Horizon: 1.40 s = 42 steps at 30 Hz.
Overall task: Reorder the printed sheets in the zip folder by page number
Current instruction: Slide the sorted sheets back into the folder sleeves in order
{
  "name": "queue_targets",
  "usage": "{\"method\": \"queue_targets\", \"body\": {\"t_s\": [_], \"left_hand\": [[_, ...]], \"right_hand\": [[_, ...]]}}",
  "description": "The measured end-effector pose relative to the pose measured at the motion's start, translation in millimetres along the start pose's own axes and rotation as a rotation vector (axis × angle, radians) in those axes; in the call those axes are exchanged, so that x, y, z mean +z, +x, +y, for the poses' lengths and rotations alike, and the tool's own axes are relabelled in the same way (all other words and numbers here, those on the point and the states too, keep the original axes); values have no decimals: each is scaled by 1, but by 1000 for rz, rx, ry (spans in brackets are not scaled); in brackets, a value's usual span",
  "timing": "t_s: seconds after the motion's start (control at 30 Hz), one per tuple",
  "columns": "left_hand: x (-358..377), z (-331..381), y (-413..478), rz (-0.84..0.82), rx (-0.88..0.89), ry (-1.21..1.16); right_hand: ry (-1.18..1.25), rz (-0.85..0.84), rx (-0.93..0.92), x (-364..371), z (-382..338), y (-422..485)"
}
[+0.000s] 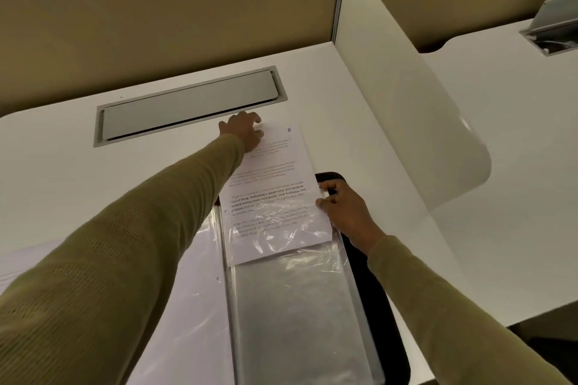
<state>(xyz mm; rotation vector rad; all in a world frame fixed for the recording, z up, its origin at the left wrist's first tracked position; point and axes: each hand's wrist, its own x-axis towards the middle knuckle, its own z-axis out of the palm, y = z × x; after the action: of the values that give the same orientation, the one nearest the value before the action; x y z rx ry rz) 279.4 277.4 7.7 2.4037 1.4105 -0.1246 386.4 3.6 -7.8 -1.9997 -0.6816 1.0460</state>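
Two hands share one sheet (269,178) here, and we judge the step in hand to be drawing it out of, or feeding it into, a clear sleeve (297,291) of the folder (372,275); we cannot tell which. The sheet lies half out, its far half bare on the desk (62,166), its near part under crinkled plastic. A handwritten mark that looks like a 6 sits at its top right corner.

Our left hand (245,131) reaches far forward and rests on the sheet's top left corner, fingers curled; whether it pinches the paper or only presses it we cannot tell. Our right hand (342,209) is closed on the sheet's right edge at the sleeve mouth, thumb on top, with the folder's black cover just beneath.

To do this well, we keep the sheet square to the sleeve so neither corner catches on the plastic. We move both hands together along the sleeve's length and let the right hand steady the plastic while the left guides. We read the number before we place the sheet. More pale paper (187,291) lies left of the sleeve, under the left sleeve-arm; we keep that pile tidy.
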Motion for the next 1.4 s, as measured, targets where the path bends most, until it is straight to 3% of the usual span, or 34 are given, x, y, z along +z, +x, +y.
{"method": "queue_targets", "body": {"t_s": [0.33, 0.8, 1.17, 1.4], "left_hand": [[-10, 6, -7, -201, 47, -197], [-21, 16, -34, -722, 54, -174], [-12, 35, -68, -767, 194, 119], [-9, 29, -89, -629, 250, -5]], "right_hand": [[-4, 5, 7, 1, 0, 0], [39, 0, -8, 1, 4, 0], [24, 78, -46, 5, 2, -3], [151, 113, -38, 5, -2, -9]]}}
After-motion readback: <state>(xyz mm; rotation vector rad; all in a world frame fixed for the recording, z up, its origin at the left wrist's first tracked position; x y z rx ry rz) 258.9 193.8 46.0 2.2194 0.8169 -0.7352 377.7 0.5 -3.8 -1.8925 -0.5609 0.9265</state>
